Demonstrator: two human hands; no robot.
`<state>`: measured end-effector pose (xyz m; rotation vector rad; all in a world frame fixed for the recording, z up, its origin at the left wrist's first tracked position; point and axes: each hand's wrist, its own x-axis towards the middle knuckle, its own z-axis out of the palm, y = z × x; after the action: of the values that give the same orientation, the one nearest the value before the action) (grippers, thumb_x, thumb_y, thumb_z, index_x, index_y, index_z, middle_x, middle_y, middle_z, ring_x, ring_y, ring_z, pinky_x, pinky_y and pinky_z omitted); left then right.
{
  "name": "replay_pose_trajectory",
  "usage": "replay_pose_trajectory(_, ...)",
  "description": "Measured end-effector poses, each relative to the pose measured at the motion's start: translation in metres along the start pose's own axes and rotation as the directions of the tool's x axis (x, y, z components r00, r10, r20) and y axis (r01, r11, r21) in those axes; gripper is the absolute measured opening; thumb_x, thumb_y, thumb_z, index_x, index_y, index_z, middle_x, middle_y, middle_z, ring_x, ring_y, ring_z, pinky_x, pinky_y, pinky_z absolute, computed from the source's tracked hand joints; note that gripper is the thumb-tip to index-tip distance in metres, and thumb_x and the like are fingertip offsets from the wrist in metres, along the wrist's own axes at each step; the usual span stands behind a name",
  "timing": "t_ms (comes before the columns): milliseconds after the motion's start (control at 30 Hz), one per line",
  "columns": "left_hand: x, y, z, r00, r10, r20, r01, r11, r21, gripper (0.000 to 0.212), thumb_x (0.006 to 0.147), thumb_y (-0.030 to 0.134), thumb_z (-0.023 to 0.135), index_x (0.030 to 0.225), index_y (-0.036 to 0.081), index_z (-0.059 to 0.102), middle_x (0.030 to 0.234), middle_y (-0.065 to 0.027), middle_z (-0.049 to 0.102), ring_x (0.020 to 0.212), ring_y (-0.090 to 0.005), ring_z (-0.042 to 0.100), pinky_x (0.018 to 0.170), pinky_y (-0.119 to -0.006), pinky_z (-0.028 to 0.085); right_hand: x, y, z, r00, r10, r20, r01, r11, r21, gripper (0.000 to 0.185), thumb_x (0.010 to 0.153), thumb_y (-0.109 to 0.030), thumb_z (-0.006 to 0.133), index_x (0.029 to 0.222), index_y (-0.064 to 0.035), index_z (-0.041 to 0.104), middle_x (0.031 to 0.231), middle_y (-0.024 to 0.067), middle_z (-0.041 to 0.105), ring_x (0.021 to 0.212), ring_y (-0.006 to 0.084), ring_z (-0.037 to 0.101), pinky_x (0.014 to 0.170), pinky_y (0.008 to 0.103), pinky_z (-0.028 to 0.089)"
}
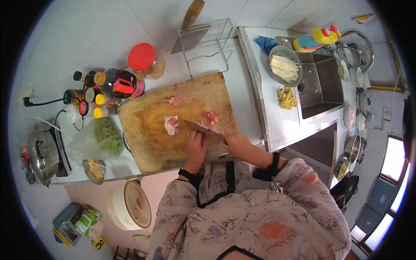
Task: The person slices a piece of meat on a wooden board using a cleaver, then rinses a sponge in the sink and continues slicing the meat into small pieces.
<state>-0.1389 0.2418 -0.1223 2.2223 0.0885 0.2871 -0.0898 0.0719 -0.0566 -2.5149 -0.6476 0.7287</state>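
Observation:
A kitchen knife is held by its handle in my right hand, its blade crossing the wooden cutting board. The fingertips of my left hand rest close beside the blade; whether they press on meat there is hidden. Some raw meat shows along the far side of the blade, next to a small heap of cut pink meat. To the left lies a larger piece of raw meat. Farther back on the board is a smaller meat scrap.
Bottles and jars, among them a dark sauce bottle, crowd the back left. A wire rack holds a cleaver behind the board. To the right are a bowl of enoki mushrooms and a sink. A bag of green vegetables lies left.

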Motion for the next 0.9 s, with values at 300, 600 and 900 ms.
replay_pose_trajectory(300,-0.005,-0.004,-0.002,0.999,-0.046,0.014,0.047,0.999,-0.004,0.020,0.074,0.001,0.060,0.094,-0.001,0.058,0.099,-0.0154,0.054,0.096,-0.0372,0.047,0.080,-0.042,0.041,-0.007,-0.008,-0.026,0.988,0.042,0.150,-0.039,0.999,-0.028,0.025,0.078,-0.023,0.057,0.086,0.0000,0.052,0.072,0.0214,0.061,0.070,0.0379,0.061,0.063,0.0458,0.048)
replay_pose_trajectory(600,0.003,-0.012,-0.006,0.998,0.053,-0.035,-0.050,0.997,0.063,0.023,0.073,0.001,0.060,0.096,-0.002,0.059,0.100,-0.0155,0.055,0.094,-0.0367,0.048,0.081,-0.041,0.041,0.024,-0.009,0.008,0.994,0.092,0.058,-0.090,0.996,-0.029,0.026,0.078,-0.023,0.057,0.089,0.0000,0.053,0.076,0.0200,0.062,0.072,0.0371,0.061,0.066,0.0467,0.048)
replay_pose_trajectory(900,-0.005,-0.016,0.001,0.999,0.015,-0.049,-0.014,1.000,0.014,0.020,0.073,-0.001,0.058,0.093,-0.002,0.058,0.095,-0.0167,0.054,0.093,-0.0373,0.049,0.078,-0.041,0.042,0.015,-0.016,0.005,0.997,0.002,0.073,-0.005,0.999,0.039,0.027,0.078,-0.022,0.057,0.091,0.0007,0.053,0.075,0.0209,0.061,0.073,0.0391,0.060,0.068,0.0467,0.047)
